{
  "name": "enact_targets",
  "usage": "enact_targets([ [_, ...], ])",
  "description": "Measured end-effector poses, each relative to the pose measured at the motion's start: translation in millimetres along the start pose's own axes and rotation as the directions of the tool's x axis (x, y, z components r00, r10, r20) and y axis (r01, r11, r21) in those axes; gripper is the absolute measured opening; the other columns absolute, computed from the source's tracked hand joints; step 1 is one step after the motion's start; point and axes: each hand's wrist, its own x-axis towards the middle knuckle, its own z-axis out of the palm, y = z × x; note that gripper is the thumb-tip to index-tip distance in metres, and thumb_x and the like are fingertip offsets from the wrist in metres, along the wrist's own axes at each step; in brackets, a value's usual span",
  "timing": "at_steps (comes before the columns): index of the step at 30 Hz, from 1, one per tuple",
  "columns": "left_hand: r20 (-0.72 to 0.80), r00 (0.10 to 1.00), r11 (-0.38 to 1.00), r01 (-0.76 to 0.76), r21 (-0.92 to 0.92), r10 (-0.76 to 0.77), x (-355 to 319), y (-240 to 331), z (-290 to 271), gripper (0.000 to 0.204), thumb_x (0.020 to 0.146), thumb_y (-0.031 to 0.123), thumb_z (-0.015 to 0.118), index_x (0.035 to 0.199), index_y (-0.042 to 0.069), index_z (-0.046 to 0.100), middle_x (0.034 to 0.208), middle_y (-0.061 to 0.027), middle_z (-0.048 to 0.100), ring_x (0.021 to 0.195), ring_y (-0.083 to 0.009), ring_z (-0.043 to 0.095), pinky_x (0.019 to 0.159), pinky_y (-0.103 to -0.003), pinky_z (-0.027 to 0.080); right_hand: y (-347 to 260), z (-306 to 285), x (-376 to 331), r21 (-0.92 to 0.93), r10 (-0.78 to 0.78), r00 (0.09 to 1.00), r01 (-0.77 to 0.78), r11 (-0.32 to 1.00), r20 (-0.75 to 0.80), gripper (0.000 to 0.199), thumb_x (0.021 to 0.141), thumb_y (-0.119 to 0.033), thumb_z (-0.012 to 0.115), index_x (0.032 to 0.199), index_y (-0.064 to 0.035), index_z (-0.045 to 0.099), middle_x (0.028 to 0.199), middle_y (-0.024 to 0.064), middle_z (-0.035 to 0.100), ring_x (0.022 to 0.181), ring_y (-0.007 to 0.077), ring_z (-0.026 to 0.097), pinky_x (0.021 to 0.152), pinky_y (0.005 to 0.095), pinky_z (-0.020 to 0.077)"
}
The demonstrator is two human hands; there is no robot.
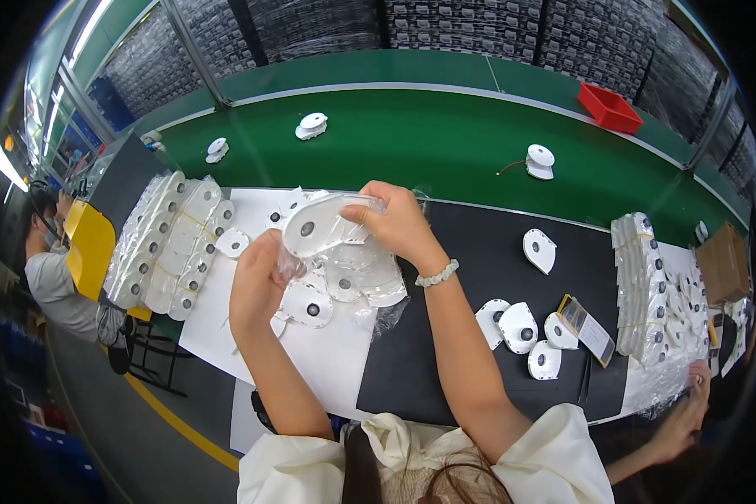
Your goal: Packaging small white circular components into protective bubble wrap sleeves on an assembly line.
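Observation:
Between my hands I hold up a white teardrop-shaped plastic part (332,220) with a dark round spot, in a clear plastic bag. My left hand (259,277) grips the bag at its lower left. My right hand (395,220) pinches the upper right end, thumb on top. Below them lies a heap of similar bagged white parts (365,273) on white paper (218,323). A loose white part (308,304) with a dark centre lies close under my left hand. Where the bag's opening is cannot be made out.
Bundled rows of bagged parts (147,244) stand left, with another stack (641,290) right. Loose parts (518,328) and a yellow-edged card (586,328) lie on the black mat (445,370). Beyond are a green conveyor (412,139) and red bin (611,109). Another person's hand (685,420) reaches in right.

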Motion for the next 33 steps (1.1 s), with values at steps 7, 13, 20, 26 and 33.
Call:
enact_targets([
  [7,-0.151,0.886,0.680,-0.436,-0.590,0.437,-2.4,-14.0,-25.0,0.026,0.085,0.026,0.049,0.073,0.003,0.046,0.074,-0.0038,0.046,0.068,-0.0117,0.043,0.070,-0.032,0.039,-2.4,5.7,2.4,0.004,-0.021,0.998,0.022,1.000,-0.065,0.022,0.070,-0.020,0.067,0.070,-0.0009,0.056,0.061,0.0023,0.055,0.054,0.0070,0.047,0.051,0.0224,0.0395],
  [13,-0.186,0.959,0.838,-0.280,-0.469,0.216,1.2,-14.0,-8.6,0.047,0.083,0.038,0.048,0.108,0.000,0.042,0.100,-0.0121,0.049,0.108,-0.0267,0.042,0.093,-0.043,0.031,-12.4,-5.8,-1.2,-0.028,-0.025,0.996,0.022,0.999,-0.084,0.028,0.070,-0.022,0.067,0.063,-0.0008,0.051,0.056,0.0017,0.049,0.051,0.0075,0.043,0.047,0.0232,0.0359],
  [20,-0.185,0.958,0.973,-0.229,-0.032,0.219,-11.3,-31.0,27.0,0.045,0.086,0.028,0.047,0.112,-0.007,0.037,0.107,-0.0175,0.048,0.092,-0.0260,0.054,0.079,-0.033,0.045,-15.0,1.9,-2.6,-0.252,-0.103,0.986,0.067,0.966,-0.132,0.033,0.069,-0.027,0.068,0.062,-0.0024,0.048,0.052,-0.0004,0.045,0.048,0.0059,0.039,0.042,0.0223,0.0315],
  [26,-0.413,0.840,0.895,-0.431,-0.118,0.351,-2.6,-17.7,1.8,0.023,0.086,0.008,0.037,0.102,-0.006,0.045,0.091,-0.0131,0.056,0.079,-0.0181,0.057,0.066,-0.026,0.048,-34.2,-14.1,-12.4,0.140,0.036,0.901,-0.106,0.984,0.432,0.026,0.080,-0.028,0.055,0.073,-0.0029,0.055,0.055,-0.0003,0.049,0.048,0.0047,0.041,0.043,0.0204,0.0344],
  [33,-0.332,0.938,0.972,-0.165,-0.167,0.103,31.5,-33.2,3.1,0.019,0.086,0.011,0.040,0.096,-0.002,0.050,0.083,-0.0071,0.057,0.074,-0.0139,0.055,0.063,-0.024,0.045,-14.4,24.3,-9.1,0.307,0.071,0.875,-0.243,0.920,0.479,0.033,0.083,-0.032,0.050,0.083,0.0009,0.057,0.059,0.0024,0.055,0.047,0.0056,0.043,0.042,0.0178,0.0341],
])
